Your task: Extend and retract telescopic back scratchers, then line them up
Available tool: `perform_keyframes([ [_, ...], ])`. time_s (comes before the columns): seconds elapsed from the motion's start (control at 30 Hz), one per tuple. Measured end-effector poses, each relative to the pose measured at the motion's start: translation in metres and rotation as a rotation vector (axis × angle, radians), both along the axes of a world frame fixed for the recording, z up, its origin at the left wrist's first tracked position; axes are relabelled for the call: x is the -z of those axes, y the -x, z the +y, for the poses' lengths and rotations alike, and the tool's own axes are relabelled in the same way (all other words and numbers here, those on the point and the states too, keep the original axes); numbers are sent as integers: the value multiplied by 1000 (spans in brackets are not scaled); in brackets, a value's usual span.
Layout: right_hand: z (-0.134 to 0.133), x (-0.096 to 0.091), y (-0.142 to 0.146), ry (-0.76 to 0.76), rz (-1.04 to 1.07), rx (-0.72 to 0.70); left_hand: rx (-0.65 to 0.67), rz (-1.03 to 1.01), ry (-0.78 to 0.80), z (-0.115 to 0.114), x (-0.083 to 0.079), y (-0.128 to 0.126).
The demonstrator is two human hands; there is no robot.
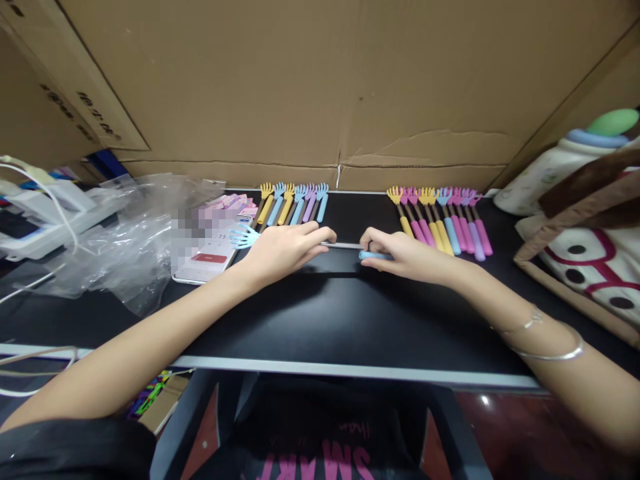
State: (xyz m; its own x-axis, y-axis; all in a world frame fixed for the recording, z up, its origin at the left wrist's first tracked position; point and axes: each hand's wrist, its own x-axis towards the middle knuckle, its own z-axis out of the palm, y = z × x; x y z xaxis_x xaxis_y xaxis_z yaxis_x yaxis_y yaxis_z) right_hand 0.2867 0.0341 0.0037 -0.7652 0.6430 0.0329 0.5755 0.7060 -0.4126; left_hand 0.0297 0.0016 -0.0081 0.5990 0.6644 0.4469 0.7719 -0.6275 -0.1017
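Observation:
Both my hands hold one blue back scratcher [345, 246] lying crosswise over the black table [325, 320]. My left hand [285, 248] is closed around its hand-shaped claw end, whose blue fingers [244, 236] stick out to the left. My right hand [405, 255] grips the blue handle [373, 255], and the thin metal rod shows between the two hands. Behind my left hand lies a row of several scratchers [293, 203] in yellow, blue and purple. A second, longer row [443, 220] of yellow, pink, blue and purple ones lies behind my right hand.
A cardboard wall [320, 87] closes off the back of the table. Crumpled clear plastic bags [125, 233] and a phone [207, 257] sit at the left, with white cables and devices [45, 207] further left. A brown-strapped bag [590, 233] and a bottle [565, 160] stand at the right.

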Motion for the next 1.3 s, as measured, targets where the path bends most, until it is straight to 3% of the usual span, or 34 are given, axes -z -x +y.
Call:
perform_keyframes([
  [0.3,-2,-11,-3,-282,-117,90,-28,30,4,-2,0,0],
  [0.5,-8,-5,-12,-411,-201,96,-24,41,-5,-2,1,-1],
  [0.77,-18,0,-10,-493,-167,130,2,41,-27,-5,5,-5],
  [1.3,-21,2,-4,-483,-135,125,18,24,-21,-4,6,-5],
])
